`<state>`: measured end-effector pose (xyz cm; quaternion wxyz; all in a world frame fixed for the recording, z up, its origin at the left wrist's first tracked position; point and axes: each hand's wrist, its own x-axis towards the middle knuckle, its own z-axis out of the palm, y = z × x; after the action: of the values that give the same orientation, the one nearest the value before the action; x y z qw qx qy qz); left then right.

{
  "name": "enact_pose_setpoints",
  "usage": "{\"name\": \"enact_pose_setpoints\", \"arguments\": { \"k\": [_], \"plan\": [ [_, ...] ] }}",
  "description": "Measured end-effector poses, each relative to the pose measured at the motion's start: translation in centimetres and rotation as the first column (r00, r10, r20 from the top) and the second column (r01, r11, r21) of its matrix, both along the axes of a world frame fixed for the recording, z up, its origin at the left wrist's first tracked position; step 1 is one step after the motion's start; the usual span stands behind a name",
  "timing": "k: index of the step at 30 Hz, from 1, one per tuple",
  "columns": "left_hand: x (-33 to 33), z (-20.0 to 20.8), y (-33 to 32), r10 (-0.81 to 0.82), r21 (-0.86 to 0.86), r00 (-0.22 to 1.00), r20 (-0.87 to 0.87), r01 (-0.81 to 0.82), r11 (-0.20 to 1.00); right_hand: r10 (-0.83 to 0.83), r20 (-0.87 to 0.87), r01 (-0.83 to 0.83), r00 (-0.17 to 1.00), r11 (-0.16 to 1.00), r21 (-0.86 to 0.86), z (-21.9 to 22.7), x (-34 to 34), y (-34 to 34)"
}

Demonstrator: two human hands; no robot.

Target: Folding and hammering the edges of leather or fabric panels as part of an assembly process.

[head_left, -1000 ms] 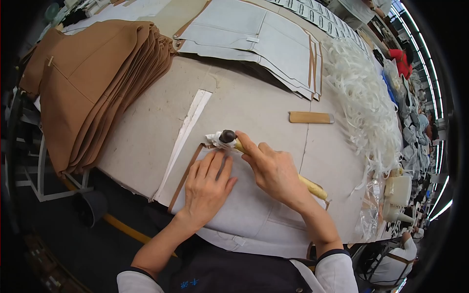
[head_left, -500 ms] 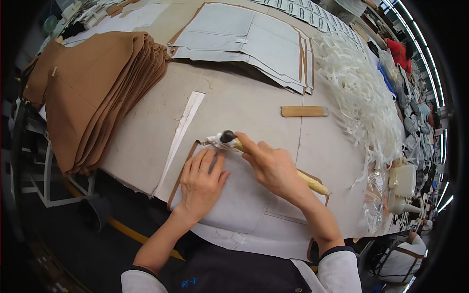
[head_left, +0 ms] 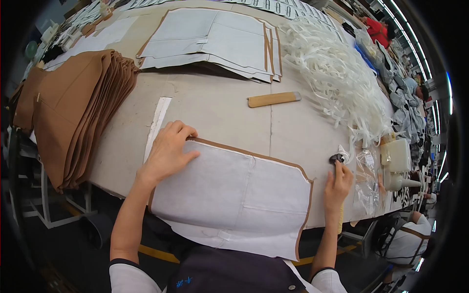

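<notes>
A worker at a garment bench wears a white short-sleeved top, each sleeve ending in a dark band well back from the grip, under a dark navy apron or vest with small light lettering on the chest. Both forearms are bare from sleeve to wrist; the left hand (head_left: pixel 168 149) and right hand (head_left: pixel 338 185) are ungloved, with no rings or watch visible.

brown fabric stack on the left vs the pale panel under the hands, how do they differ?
The brown fabric stack is many layers deep and hangs over the table edge untouched; the pale panel is one flat piece, with the left hand pressed on its upper left corner. The stack is plain brown; the panel is whitish with only a thin brown border. The right hand sits past the panel's right edge, holding a small dark-tipped tool. Both overhang the table's near side.
</notes>
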<state>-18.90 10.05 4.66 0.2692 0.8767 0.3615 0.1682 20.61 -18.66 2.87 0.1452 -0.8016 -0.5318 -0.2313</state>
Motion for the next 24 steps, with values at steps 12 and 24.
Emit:
{"name": "enact_pose_setpoints", "arguments": {
  "k": [12,24],
  "plan": [
    [-2.9,-1.2,-0.2,0.144,-0.296,0.964,0.222,-0.074,0.952,0.41,-0.745,-0.638,0.526,0.769,-0.027,1.9,-9.6,13.2],
    [-13.1,11.2,1.6,0.193,-0.297,0.914,0.356,-0.085,0.951,0.631,-0.678,-0.897,0.378,0.429,-0.102,13.8,-11.8,23.5]
  ]
}}
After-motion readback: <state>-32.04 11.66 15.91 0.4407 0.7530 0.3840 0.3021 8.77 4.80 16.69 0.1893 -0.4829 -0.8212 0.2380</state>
